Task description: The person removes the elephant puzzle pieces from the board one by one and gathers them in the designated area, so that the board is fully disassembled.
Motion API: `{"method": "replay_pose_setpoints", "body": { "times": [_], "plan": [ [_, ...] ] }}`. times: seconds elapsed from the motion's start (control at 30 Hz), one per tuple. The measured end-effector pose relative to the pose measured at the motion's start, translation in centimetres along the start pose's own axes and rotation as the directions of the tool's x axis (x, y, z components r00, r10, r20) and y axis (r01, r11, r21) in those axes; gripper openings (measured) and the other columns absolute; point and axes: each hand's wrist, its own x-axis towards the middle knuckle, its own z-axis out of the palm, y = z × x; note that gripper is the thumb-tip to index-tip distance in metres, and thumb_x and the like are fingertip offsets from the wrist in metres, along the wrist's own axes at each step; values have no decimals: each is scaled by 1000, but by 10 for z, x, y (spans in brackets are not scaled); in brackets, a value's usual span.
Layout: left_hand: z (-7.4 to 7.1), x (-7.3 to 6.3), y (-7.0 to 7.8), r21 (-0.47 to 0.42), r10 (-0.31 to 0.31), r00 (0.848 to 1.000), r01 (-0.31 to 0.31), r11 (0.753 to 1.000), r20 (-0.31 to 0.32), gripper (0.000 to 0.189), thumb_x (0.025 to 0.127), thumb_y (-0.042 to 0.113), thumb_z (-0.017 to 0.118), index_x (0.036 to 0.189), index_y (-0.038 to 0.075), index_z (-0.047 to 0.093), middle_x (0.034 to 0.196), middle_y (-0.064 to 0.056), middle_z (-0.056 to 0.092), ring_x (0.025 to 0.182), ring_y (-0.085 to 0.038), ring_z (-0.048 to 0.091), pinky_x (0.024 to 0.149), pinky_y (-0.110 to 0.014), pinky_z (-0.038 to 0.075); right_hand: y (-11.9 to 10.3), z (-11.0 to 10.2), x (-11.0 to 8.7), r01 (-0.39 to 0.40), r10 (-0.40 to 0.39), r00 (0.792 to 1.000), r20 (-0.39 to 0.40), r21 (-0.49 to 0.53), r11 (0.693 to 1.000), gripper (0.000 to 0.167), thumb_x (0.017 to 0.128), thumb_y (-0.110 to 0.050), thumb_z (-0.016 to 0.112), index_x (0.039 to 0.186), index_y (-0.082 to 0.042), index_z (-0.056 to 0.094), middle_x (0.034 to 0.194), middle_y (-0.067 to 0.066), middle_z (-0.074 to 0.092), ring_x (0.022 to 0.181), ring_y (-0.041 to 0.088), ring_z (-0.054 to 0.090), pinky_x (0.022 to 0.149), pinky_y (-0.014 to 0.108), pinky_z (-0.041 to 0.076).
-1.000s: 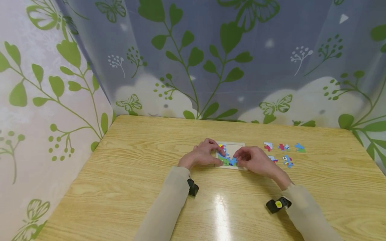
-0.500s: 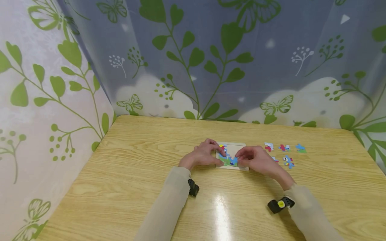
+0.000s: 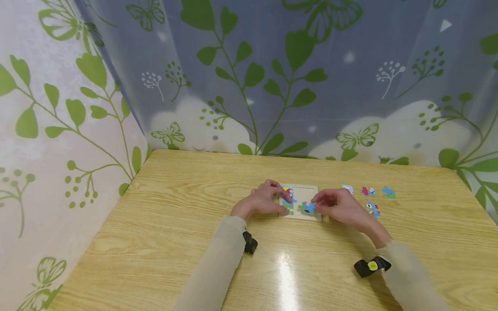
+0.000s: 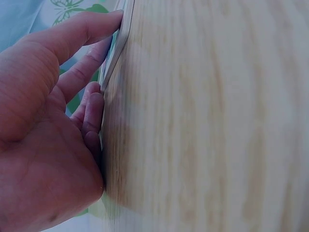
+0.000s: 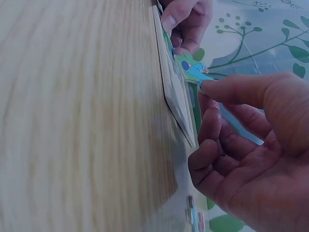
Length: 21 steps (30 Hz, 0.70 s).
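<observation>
A shallow wooden puzzle tray [image 3: 305, 193] lies on the table, with joined puzzle pieces [image 3: 288, 205] along its left side. My left hand [image 3: 264, 199] rests over that side, thumb near the lower left corner and index finger on the pieces. In the left wrist view, the thumb and fingers of the left hand [image 4: 43, 96] lie at the tray's edge. Between thumb and index finger my right hand [image 3: 337, 207] pinches a blue and green puzzle piece [image 3: 307, 207]. The right wrist view shows this puzzle piece [image 5: 193, 67] tilted up above the tray.
Right of the tray lie several loose pieces: a white one [image 3: 347, 188] partly behind the right hand, a red one [image 3: 367, 191], a blue and green one [image 3: 388, 192] and a blue one with an eye [image 3: 372, 209]. Patterned cloth [image 3: 249, 86] stands behind the table.
My right hand has moved right with the pinched puzzle piece, away from the pieces at the left. A bare gap of tray now shows between them. My left hand has stayed put.
</observation>
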Motion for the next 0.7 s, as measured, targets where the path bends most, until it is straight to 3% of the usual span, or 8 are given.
{"method": "replay_pose_setpoints", "body": {
  "times": [0.57,0.63,0.7],
  "plan": [
    [0,-1,0,4,11,1000,-11,1000,8,16,88,34,79,102,35,72,137,1,45,130,-26,40,112,-55,23,16,-27,-24,-19,17,999,-40,-54,998,22,98,-19,70,115,-5,69,100,10,71,83,15,65,71,30,52],
    [1,-1,-1,15,17,1000,-17,1000,8,15,89,34,78,102,34,72,137,1,45,130,-25,40,112,-55,23,18,-31,-27,-10,8,999,-48,-51,999,22,97,-18,71,114,-4,69,97,12,72,81,17,66,97,38,50],
    [0,-1,-1,23,24,1000,-24,999,9,15,90,34,78,103,33,71,136,1,45,130,-25,40,112,-55,23,20,-35,-29,-13,9,998,-59,-62,998,22,97,-18,71,114,-5,70,97,10,72,80,15,66,99,40,49]
  ]
}}
